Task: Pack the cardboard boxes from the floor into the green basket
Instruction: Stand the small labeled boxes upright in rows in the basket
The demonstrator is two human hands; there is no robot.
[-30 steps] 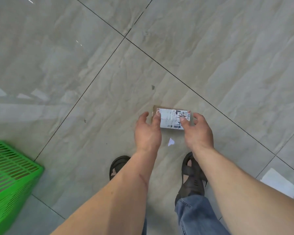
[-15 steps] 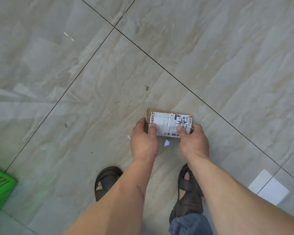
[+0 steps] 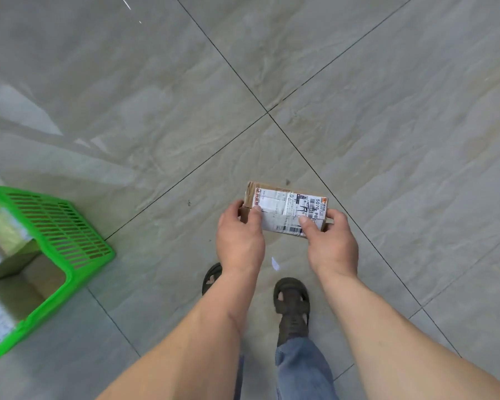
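Observation:
A small cardboard box [image 3: 283, 207] with a white shipping label on top is held off the floor between both hands. My left hand [image 3: 240, 241] grips its left end, thumb on the label. My right hand [image 3: 331, 246] grips its right end the same way. The green basket [image 3: 67, 226] stands on the floor at the left edge, well to the left of the box. Inside it lie taped cardboard boxes [image 3: 9, 249], partly cut off by the frame edge.
Grey tiled floor [image 3: 387, 111] with dark grout lines spreads all around. My two sandalled feet [image 3: 290, 298] stand below the hands. A small white scrap [image 3: 275, 263] lies on the floor between the feet and the box.
The box has come up off the floor in both hands. The view has swung left, so the basket shows much more, with boxes inside it.

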